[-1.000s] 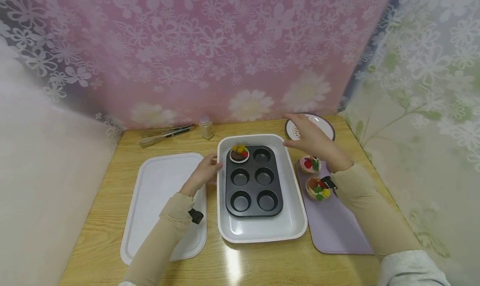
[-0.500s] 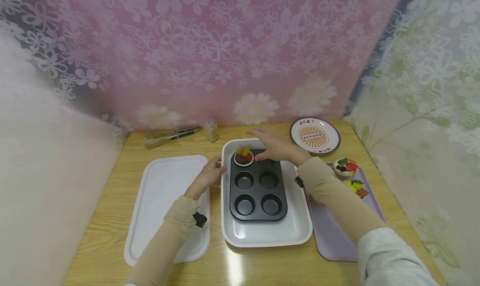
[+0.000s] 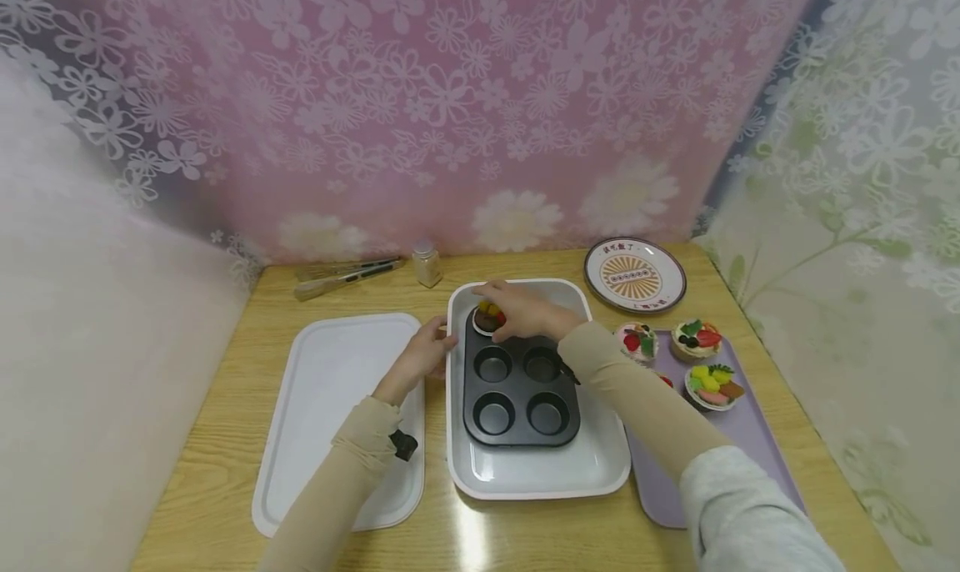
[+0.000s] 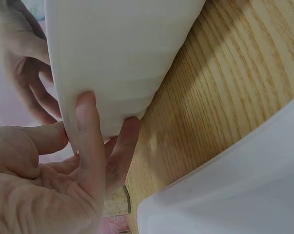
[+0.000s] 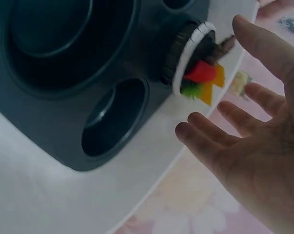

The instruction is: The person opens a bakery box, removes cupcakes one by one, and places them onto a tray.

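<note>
A black muffin tin [image 3: 520, 380] sits in a deep white tray [image 3: 540, 472]. One chocolate cupcake [image 3: 487, 316] with coloured toppings stands in the tin's far-left cup. My right hand [image 3: 519, 309] hovers right over it. In the right wrist view its straight, spread fingers [image 5: 210, 139] lie beside the cupcake [image 5: 198, 73] without closing on it. My left hand [image 3: 423, 353] rests on the tray's left rim. In the left wrist view its straight fingers [image 4: 88, 131] press against the tray wall [image 4: 112, 58].
A flat white tray [image 3: 330, 439] lies to the left. On the right, a purple mat [image 3: 735, 439] carries several decorated cupcakes [image 3: 693, 338]. A patterned plate [image 3: 634, 274], a small shaker [image 3: 428, 263] and tongs [image 3: 345, 273] stand along the back edge.
My right hand has swept left from the plate at the back right to above the cupcake in the tin. The left hand has stayed at the tray's rim.
</note>
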`<action>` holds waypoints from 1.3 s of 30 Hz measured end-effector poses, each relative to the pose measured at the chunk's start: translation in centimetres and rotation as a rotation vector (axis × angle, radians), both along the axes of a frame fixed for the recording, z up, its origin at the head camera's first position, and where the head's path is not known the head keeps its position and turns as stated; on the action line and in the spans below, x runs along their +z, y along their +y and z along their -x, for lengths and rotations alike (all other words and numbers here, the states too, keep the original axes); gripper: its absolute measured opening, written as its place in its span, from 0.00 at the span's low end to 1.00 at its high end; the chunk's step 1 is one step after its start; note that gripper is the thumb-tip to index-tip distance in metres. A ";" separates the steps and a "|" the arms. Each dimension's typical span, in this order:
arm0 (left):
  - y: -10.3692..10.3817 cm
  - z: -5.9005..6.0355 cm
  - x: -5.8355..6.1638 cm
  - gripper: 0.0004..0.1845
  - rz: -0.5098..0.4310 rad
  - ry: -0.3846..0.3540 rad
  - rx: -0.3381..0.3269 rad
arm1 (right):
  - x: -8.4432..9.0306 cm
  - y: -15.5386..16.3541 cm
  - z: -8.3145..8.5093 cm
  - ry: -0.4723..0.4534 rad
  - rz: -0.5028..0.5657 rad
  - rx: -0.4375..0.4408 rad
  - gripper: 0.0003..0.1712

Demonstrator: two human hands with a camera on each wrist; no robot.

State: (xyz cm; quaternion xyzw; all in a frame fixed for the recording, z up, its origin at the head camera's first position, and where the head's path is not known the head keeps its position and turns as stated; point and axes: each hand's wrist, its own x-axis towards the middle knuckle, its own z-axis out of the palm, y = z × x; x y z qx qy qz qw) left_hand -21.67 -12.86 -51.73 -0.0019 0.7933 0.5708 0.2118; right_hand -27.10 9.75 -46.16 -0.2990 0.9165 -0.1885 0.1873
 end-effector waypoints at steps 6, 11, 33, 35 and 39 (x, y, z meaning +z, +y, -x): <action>0.0 -0.1 -0.1 0.26 0.001 0.005 -0.008 | -1.3 -0.5 0.0 0.024 -0.008 0.020 0.53; 0.0 -0.1 -0.1 0.26 -0.011 0.012 -0.007 | -1.8 -0.8 0.0 0.033 -0.015 0.022 0.51; -0.1 -0.4 -0.1 0.25 -0.022 0.017 -0.004 | -3.2 -1.8 0.0 0.155 -0.121 0.001 0.38; -0.2 -0.4 -0.2 0.25 -0.020 0.017 -0.001 | -3.3 -1.9 0.1 0.169 -0.122 0.008 0.38; -0.2 -0.4 -0.3 0.25 -0.024 0.020 0.002 | -3.4 -1.9 0.4 0.171 -0.121 0.004 0.38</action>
